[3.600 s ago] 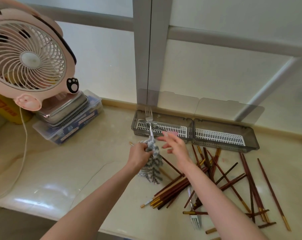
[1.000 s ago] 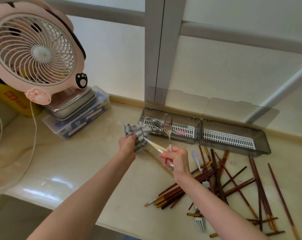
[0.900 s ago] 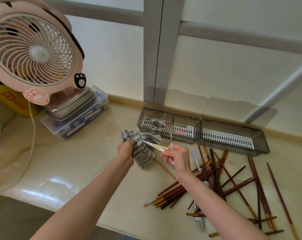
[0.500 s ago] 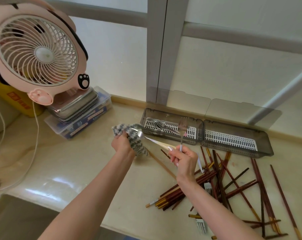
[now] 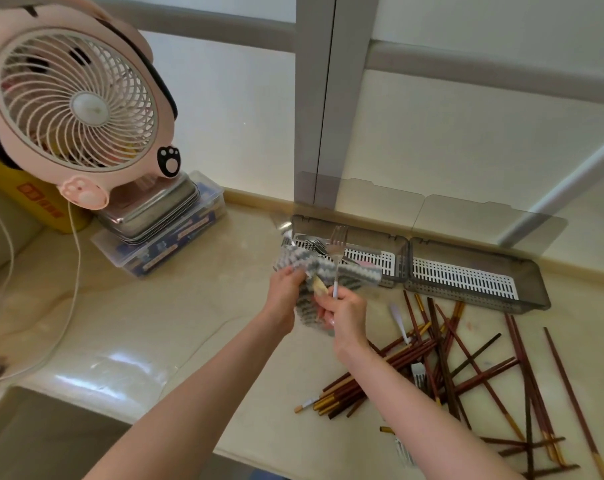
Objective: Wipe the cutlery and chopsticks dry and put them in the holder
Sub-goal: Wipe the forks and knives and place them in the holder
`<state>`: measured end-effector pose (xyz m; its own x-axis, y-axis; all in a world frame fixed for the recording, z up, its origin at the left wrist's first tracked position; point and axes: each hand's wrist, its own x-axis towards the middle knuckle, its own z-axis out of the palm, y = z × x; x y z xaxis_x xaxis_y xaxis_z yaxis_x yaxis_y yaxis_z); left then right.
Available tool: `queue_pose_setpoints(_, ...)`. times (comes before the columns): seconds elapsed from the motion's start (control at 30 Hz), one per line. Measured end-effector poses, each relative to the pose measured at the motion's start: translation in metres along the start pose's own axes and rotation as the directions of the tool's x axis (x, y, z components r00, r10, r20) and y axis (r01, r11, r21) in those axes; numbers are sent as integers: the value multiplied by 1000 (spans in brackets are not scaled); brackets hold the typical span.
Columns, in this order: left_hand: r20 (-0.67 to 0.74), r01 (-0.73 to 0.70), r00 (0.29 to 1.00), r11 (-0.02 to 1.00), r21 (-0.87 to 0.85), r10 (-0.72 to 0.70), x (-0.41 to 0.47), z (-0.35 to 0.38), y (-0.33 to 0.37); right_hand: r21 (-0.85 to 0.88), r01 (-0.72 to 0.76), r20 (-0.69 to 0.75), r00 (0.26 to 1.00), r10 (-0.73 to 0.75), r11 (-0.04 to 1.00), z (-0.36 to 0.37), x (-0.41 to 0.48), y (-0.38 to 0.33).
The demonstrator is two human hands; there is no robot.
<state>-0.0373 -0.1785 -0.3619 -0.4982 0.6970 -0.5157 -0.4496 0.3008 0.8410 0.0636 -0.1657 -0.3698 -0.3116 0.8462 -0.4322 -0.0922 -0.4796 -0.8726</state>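
**A:** What stands around the work?

**B:** A pink desk fan (image 5: 79, 105) is at the left, its foot on a stack of metal trays (image 5: 151, 209) that rests on a clear plastic box (image 5: 162, 252). A yellow box (image 5: 34, 199) is behind them, and a white cable (image 5: 74, 271) trails down across the counter. The grey striped cloth (image 5: 331, 268) hangs in front of the left compartment of the holder (image 5: 535, 289) and covers part of it.

**A:** And the hands?

**B:** The left hand (image 5: 286, 289) is bunched round the cloth. The right hand (image 5: 345, 313) pinches 2 pieces: a white-handled fork (image 5: 336, 247) held upright with its tines up, and a cream-handled utensil (image 5: 319, 286) that runs into the cloth. Both are in the air just in front of the holder. Some forks in the holder (image 5: 312, 243) lie in its left compartment. The right compartment shows only its white slatted insert. The chopsticks (image 5: 442, 358) lie scattered on the counter to the right of the right forearm.

**A:** What is hard to make out?

**B:** The cloth wraps the head of the cream-handled utensil, so I cannot tell what it is. Chopsticks half cover a fork (image 5: 418, 370) in the pile. The forearm cuts off another fork near the edge (image 5: 402, 450). The frame crops the fan's top and left side.

**A:** The surface and the room?

**B:** It is a glossy beige stone-look counter (image 5: 155, 323) under a frosted window with a grey frame (image 5: 316, 98). The holder's 2 clear lids (image 5: 466, 216) lean open against the glass.
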Motion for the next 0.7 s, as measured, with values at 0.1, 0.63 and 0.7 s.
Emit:
queue_pose_setpoints(0.1,98,-14,995,993,117,2,-10,4,-2,-12,-34,-10,999,34,999,-4,3,1)
queue_pose_setpoints(0.63,191,-274,961,633,724,197,0,15,-5,-309,43,9,999,-42,950,-6,55,-44)
queue_pose_setpoints(0.7,172,-231,973,649,725,155,3,12,-5,-331,36,30,999,-27,943,-9,69,-53)
